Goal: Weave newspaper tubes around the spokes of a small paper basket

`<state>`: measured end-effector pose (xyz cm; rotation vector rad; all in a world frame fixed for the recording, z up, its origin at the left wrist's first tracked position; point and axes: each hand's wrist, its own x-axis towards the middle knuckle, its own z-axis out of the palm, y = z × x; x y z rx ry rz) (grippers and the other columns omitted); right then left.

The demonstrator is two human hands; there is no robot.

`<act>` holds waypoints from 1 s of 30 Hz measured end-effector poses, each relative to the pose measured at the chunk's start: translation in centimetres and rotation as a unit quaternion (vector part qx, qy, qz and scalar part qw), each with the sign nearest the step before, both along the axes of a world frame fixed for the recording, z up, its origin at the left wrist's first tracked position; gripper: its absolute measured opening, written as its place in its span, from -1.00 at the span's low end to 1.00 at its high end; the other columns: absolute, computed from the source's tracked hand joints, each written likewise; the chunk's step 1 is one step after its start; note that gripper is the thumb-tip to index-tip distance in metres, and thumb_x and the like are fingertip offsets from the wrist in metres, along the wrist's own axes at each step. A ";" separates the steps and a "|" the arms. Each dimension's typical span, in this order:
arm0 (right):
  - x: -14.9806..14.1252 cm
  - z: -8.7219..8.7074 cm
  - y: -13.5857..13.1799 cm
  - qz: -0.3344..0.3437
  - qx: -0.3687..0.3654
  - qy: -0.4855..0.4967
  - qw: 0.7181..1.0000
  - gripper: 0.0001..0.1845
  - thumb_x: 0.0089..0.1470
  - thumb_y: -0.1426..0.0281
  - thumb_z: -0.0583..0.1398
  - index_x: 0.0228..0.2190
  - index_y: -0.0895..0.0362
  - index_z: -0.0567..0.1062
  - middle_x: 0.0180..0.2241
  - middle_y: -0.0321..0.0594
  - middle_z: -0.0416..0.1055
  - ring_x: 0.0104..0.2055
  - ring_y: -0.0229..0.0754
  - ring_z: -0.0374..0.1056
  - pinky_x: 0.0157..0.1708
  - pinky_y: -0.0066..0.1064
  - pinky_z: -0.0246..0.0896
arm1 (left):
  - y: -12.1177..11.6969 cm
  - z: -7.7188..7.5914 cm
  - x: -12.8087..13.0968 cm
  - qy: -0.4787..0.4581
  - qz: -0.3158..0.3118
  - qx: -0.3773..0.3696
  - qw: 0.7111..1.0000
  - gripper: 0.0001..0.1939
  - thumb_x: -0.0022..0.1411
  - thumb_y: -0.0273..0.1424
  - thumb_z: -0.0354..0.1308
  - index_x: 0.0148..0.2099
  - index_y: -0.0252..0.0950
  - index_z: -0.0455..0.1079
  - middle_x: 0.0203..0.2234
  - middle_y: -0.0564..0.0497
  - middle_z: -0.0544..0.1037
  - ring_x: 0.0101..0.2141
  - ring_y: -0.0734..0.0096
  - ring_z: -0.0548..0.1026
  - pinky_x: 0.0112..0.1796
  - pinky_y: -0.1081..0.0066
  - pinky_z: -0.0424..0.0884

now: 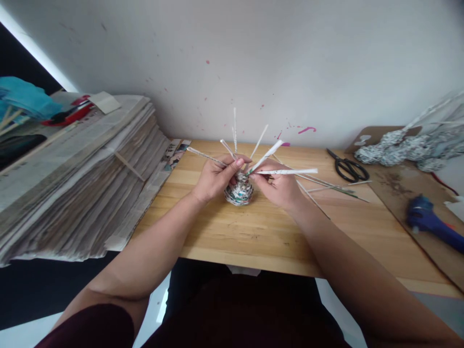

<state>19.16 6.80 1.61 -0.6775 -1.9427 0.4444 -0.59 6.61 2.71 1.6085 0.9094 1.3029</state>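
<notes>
A small round woven basket of rolled newspaper [239, 193] sits on the wooden table in front of me. Several white paper tubes fan upward and outward from its narrow top. My left hand [219, 176] is closed around the left side of that top, thumb pressed near the base of the tubes. On the other side my right hand [277, 183] pinches a paper tube [290, 171] that points to the right, close to the weave. Another thick paper tube [268, 154] slants up just above the right fingers. The hands partly hide the basket's neck.
A tall newspaper stack [90, 193] stands at left, with red-handled scissors or pliers [72, 113] on top. To the right lie loose paper tubes [333, 186], black scissors [348, 166], a blue glue gun [431, 217] on cardboard and woven paper pieces [395, 147]. A wall [253, 63] rises behind.
</notes>
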 end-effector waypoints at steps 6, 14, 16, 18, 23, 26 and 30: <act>0.0 0.4 -0.5 0.008 -0.119 -0.021 0.993 -0.95 0.22 0.43 0.22 -0.30 0.09 0.52 -0.39 -0.28 0.53 -0.43 -0.25 0.39 -0.41 -0.37 0.28 | 0.1 0.1 -0.1 0.006 -0.025 0.025 0.999 -0.50 0.26 0.07 0.30 -0.23 -0.32 0.66 -0.43 -0.04 0.65 -0.58 0.57 0.41 -0.57 0.55 0.36; 0.4 0.5 -0.9 0.055 -0.143 -0.017 0.988 -0.91 0.28 0.34 0.24 -0.27 0.08 0.55 -0.41 -0.30 0.53 -0.43 -0.26 0.37 -0.39 -0.38 0.24 | 0.4 0.5 -0.5 -0.013 -0.044 0.055 0.997 -0.49 0.24 0.08 0.31 -0.37 -0.33 0.57 -0.44 -0.04 0.63 -0.53 0.53 0.43 -0.50 0.51 0.37; 0.5 0.9 -1.2 0.044 -0.119 -0.029 0.991 -0.90 0.29 0.34 0.24 -0.25 0.08 0.55 -0.39 -0.29 0.54 -0.43 -0.27 0.36 -0.40 -0.39 0.22 | 0.5 0.5 -0.5 -0.029 -0.039 0.052 0.997 -0.47 0.22 0.11 0.31 -0.37 -0.32 0.56 -0.46 -0.02 0.60 -0.54 0.54 0.40 -0.51 0.51 0.35; 0.6 1.4 -1.6 0.023 -0.100 -0.055 0.993 -0.90 0.30 0.36 0.23 -0.24 0.09 0.55 -0.38 -0.29 0.54 -0.43 -0.28 0.34 -0.40 -0.40 0.19 | 0.7 0.3 -0.4 -0.042 -0.049 0.049 0.997 -0.46 0.20 0.12 0.32 -0.38 -0.32 0.54 -0.47 0.00 0.57 -0.53 0.54 0.41 -0.49 0.51 0.38; 0.6 1.8 -2.2 0.000 -0.090 -0.091 0.992 -0.92 0.28 0.43 0.21 -0.28 0.10 0.54 -0.40 -0.29 0.54 -0.42 -0.28 0.36 -0.40 -0.43 0.18 | 1.2 -0.3 -0.6 -0.039 -0.052 -0.009 0.998 -0.43 0.16 0.16 0.33 -0.30 -0.31 0.56 -0.50 0.03 0.54 -0.52 0.55 0.43 -0.45 0.52 0.42; 0.4 1.6 -2.2 0.000 -0.090 -0.096 0.991 -0.92 0.29 0.41 0.22 -0.25 0.09 0.55 -0.40 -0.30 0.55 -0.46 -0.30 0.32 -0.43 -0.44 0.14 | 1.4 0.7 -2.3 0.034 0.018 -0.066 0.997 -0.31 0.15 0.29 0.21 -0.31 -0.32 0.57 -0.52 -0.01 0.55 -0.56 0.52 0.43 -0.56 0.53 0.34; 0.1 1.3 -2.3 0.014 -0.093 -0.091 0.991 -0.90 0.31 0.38 0.21 -0.23 0.08 0.56 -0.38 -0.31 0.56 -0.46 -0.30 0.33 -0.42 -0.43 0.15 | 0.5 3.5 -5.0 0.164 -0.036 -0.129 0.977 -0.10 0.27 0.38 -0.12 -0.62 -0.34 0.41 -0.78 -0.02 0.33 -0.73 0.55 0.28 -0.69 0.51 0.13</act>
